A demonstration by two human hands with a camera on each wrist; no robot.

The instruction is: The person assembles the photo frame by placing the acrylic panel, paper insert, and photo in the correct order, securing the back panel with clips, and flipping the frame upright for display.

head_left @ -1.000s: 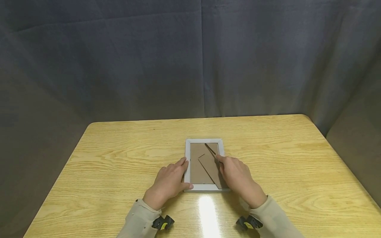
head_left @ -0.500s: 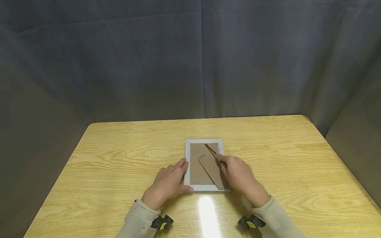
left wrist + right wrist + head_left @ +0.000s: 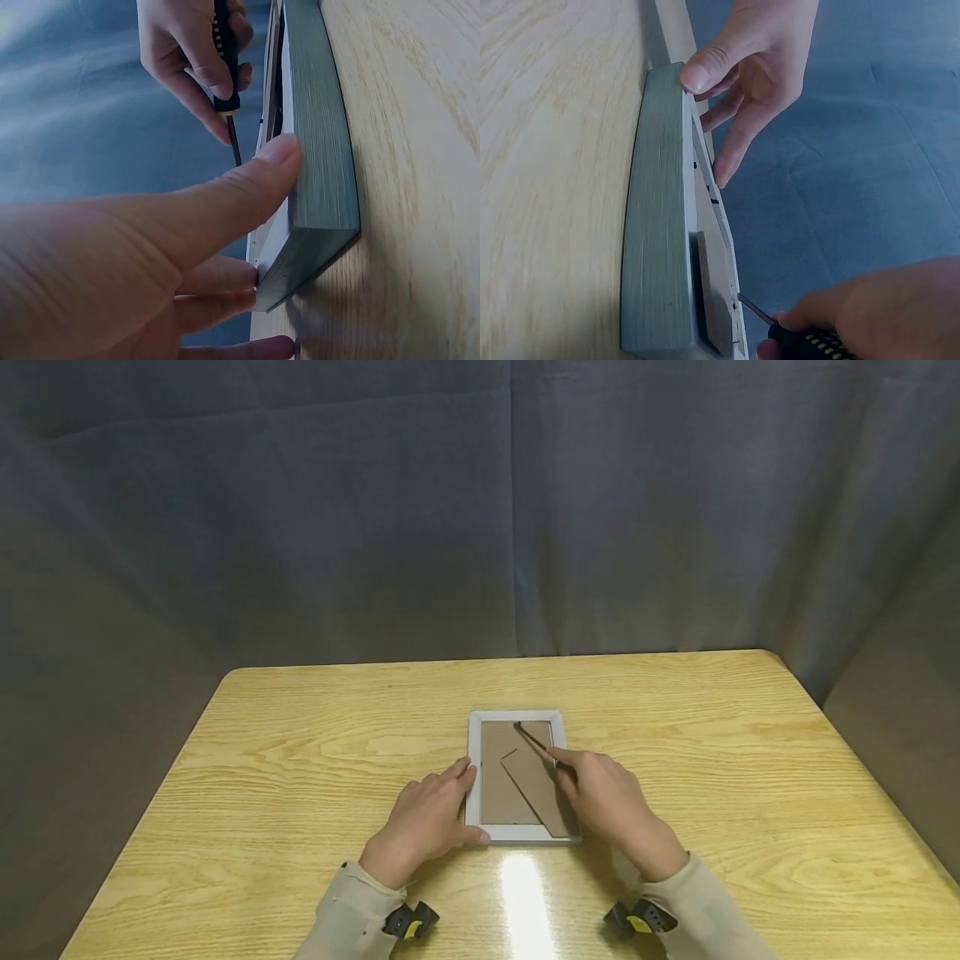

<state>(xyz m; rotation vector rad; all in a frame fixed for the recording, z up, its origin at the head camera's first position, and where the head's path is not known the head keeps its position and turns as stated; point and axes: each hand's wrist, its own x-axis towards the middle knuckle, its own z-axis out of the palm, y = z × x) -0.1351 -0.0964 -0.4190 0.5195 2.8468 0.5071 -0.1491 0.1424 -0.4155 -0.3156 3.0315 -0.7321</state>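
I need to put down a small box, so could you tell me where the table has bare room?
The table is bare left of the left hand, right of the right hand, and between the picture frame and the far edge. It is crowded only at the near middle, where the right hand works a screwdriver on the frame.

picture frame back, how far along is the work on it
Done: the picture frame lies face down on the table, stand folded flat. In hand: the left hand steadies its left edge while the right hand works a screwdriver at the right edge. Left: the backing board is still seated in the frame.
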